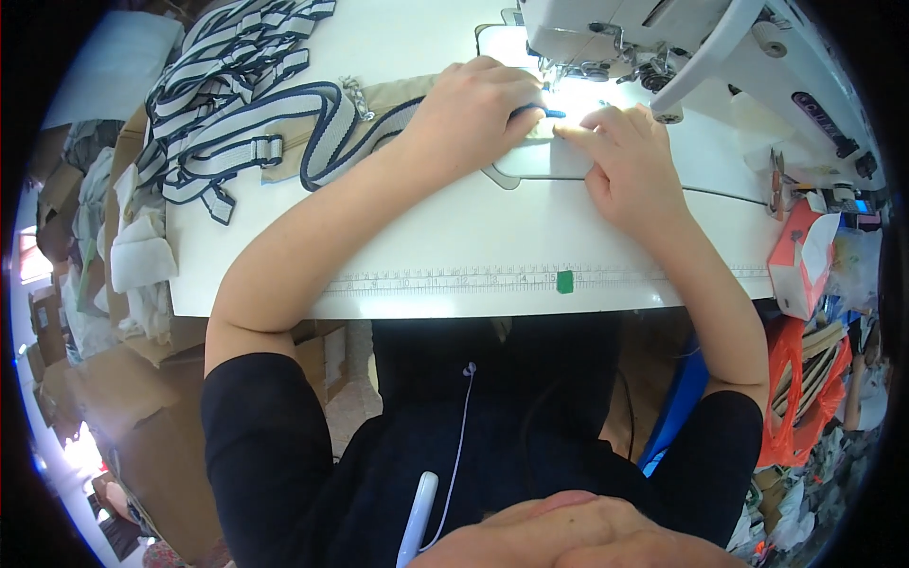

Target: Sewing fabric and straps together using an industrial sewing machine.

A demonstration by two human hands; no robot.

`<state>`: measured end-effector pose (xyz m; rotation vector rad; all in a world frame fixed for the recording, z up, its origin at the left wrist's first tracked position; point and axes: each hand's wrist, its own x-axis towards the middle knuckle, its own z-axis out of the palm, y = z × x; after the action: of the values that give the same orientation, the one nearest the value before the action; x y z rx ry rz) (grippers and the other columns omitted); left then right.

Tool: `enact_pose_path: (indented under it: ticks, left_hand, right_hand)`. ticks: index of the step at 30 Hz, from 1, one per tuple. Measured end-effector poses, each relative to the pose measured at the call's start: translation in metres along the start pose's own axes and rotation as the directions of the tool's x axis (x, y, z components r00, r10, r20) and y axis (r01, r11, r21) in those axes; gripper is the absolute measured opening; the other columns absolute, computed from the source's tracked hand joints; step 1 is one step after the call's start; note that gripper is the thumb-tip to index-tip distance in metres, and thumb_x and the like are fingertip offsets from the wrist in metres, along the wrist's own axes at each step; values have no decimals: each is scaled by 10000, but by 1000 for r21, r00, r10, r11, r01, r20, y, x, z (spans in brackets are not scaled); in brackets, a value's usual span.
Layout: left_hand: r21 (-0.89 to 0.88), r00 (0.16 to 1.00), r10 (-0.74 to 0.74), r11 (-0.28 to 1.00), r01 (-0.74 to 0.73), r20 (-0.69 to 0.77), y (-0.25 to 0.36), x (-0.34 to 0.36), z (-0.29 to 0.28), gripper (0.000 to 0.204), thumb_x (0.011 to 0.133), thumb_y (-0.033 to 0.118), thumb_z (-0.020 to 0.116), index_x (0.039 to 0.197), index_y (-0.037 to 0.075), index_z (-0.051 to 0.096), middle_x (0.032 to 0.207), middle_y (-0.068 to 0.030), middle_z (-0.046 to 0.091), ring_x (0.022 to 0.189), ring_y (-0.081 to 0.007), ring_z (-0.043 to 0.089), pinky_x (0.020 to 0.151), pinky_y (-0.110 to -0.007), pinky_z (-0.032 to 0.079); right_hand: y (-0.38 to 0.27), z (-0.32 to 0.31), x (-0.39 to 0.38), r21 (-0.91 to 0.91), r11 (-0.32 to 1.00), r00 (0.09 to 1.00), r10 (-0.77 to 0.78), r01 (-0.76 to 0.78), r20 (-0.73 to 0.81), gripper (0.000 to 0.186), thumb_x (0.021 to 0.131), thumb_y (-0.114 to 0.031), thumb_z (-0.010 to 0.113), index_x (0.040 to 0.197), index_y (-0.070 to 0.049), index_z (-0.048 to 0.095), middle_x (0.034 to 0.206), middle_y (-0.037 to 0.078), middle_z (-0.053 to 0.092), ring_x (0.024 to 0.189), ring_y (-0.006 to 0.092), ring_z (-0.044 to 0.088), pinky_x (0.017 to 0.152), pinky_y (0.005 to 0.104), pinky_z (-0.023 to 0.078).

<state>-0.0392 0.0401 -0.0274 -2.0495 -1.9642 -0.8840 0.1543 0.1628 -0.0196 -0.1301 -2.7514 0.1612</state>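
My left hand point(483, 109), fingers curled and pressed down, grips a blue-edged piece point(554, 114) and beige fabric point(398, 92) beside the sewing machine's lit needle area point(587, 74); its fingertips are partly hidden. Just right of it, my right hand point(625, 166) lies on the machine bed with fingers apart, fingertips at the work in the glare. A white strap with navy edges point(327, 166) runs leftward from near my left hand to a heap of similar looped straps point(213, 95), lying partly over the beige fabric.
The white table point(426, 237) has a ruler strip point(464, 282) and green patch point(564, 281) along its front. At the right are scissors point(776, 185), a red-and-white box point(795, 265) and a red plastic bag point(786, 417). Cardboard point(161, 435) and white cloth bundles point(142, 246) crowd the left.
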Motion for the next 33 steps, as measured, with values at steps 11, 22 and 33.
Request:
enact_pose_path:
  ticks: [11, 22, 33]
  left_hand:
    - [59, 998, -23, 998, 26, -58, -17, 14, 8, 130, 811, 183, 643, 878, 107, 726, 899, -35, 718, 870, -234, 649, 771, -360, 532]
    - [37, 997, -69, 997, 70, -14, -13, 15, 5, 134, 841, 170, 666, 939, 98, 722, 951, -48, 701, 915, -233, 631, 802, -350, 523]
    - [-86, 986, -157, 983, 162, 63, -18, 14, -4, 134, 746, 164, 675, 849, 87, 714, 945, -59, 698, 927, -271, 639, 842, -381, 514]
  right_hand:
    - [12, 12, 7, -2, 999, 997, 33, -33, -67, 396, 792, -4, 581, 1140, -173, 668, 1017, 20, 547, 882, 195, 569, 858, 418, 373]
    - [14, 12, 7, 27, 1000, 995, 19, -16, -96, 369, 798, -5, 578, 1117, -161, 678, 994, 19, 569, 872, 215, 564, 805, 383, 395]
    - [16, 7, 10, 206, 978, 995, 15, 6, -102, 326, 748, 27, 574, 1038, -82, 676, 969, 97, 579, 929, 292, 575, 796, 407, 458]
